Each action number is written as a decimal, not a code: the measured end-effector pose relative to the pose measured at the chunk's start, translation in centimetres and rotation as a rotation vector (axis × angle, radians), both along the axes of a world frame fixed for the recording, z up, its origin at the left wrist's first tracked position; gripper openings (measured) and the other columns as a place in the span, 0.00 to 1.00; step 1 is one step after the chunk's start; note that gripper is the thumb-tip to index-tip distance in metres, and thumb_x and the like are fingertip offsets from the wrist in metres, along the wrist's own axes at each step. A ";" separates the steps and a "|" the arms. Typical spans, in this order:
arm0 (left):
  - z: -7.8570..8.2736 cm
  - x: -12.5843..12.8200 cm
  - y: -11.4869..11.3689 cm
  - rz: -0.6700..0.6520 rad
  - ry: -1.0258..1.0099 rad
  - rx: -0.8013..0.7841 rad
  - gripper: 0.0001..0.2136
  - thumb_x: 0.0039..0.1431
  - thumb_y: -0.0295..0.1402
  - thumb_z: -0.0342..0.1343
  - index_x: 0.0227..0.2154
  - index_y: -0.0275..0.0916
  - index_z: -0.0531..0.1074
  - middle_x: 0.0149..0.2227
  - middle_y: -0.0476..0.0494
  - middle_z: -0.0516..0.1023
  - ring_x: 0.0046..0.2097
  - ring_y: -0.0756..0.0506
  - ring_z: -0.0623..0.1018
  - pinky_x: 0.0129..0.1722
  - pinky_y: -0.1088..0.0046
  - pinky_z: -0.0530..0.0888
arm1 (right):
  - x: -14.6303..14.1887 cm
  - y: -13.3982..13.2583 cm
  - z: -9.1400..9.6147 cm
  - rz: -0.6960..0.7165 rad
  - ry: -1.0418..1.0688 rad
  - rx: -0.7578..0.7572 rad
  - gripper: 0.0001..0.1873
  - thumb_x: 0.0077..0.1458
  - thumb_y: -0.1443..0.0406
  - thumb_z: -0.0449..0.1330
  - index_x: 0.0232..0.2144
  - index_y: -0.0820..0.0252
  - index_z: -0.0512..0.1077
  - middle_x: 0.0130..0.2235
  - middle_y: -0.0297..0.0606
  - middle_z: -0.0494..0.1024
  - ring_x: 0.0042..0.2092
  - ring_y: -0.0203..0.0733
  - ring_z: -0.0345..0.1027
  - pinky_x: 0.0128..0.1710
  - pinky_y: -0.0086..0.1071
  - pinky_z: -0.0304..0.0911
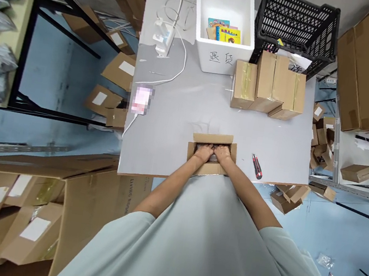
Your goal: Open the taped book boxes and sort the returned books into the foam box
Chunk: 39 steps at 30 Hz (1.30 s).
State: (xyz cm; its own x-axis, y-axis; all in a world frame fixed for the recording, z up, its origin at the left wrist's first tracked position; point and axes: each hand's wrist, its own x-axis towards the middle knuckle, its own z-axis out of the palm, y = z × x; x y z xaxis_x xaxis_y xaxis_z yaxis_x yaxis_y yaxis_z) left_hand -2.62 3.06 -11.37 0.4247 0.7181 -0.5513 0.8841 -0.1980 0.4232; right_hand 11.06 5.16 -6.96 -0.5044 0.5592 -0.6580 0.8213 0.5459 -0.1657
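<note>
A small cardboard box [213, 138] stands at the front edge of the table, its flaps folded outward. Both of my hands reach down into its opening, side by side. My left hand [204, 152] is at the left part of the opening, and my right hand [222, 152] is just right of it. The fingers of both point down into the box and are mostly hidden. Something dark and partly shiny shows under them, too covered to name. To the right of the box lies a red and black utility knife [257, 166], touched by neither hand.
Several taped cardboard boxes [264, 83] stand at the table's back right, before a black plastic crate [299, 23]. A white bin [218, 57] holds colourful books [228, 35]. On the left are a power strip [165, 39], a white cable and a blurred phone-like device [141, 99].
</note>
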 end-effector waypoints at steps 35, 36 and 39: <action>18.1 -9.2 -6.3 0.924 -0.825 0.045 0.15 0.59 0.45 0.73 0.43 0.41 0.85 0.44 0.41 0.85 0.48 0.38 0.83 0.47 0.70 0.78 | 6.9 -4.7 12.8 -0.615 0.678 0.425 0.33 0.69 0.53 0.66 0.69 0.59 0.69 0.68 0.54 0.74 0.68 0.58 0.68 0.70 0.51 0.65; 18.0 -10.0 -6.4 1.094 -0.898 0.000 0.20 0.54 0.48 0.76 0.42 0.39 0.84 0.43 0.41 0.85 0.46 0.38 0.83 0.45 0.70 0.79 | 7.3 -4.7 12.1 -0.738 0.650 0.432 0.36 0.67 0.51 0.67 0.70 0.61 0.68 0.69 0.57 0.73 0.68 0.59 0.69 0.69 0.52 0.65; 16.1 -11.1 -6.5 1.424 -1.040 -0.185 0.31 0.41 0.51 0.82 0.44 0.36 0.81 0.42 0.39 0.87 0.42 0.40 0.84 0.42 0.69 0.80 | 7.9 -4.9 8.9 -1.013 0.487 0.244 0.36 0.66 0.51 0.67 0.68 0.64 0.69 0.64 0.58 0.79 0.60 0.57 0.78 0.62 0.49 0.73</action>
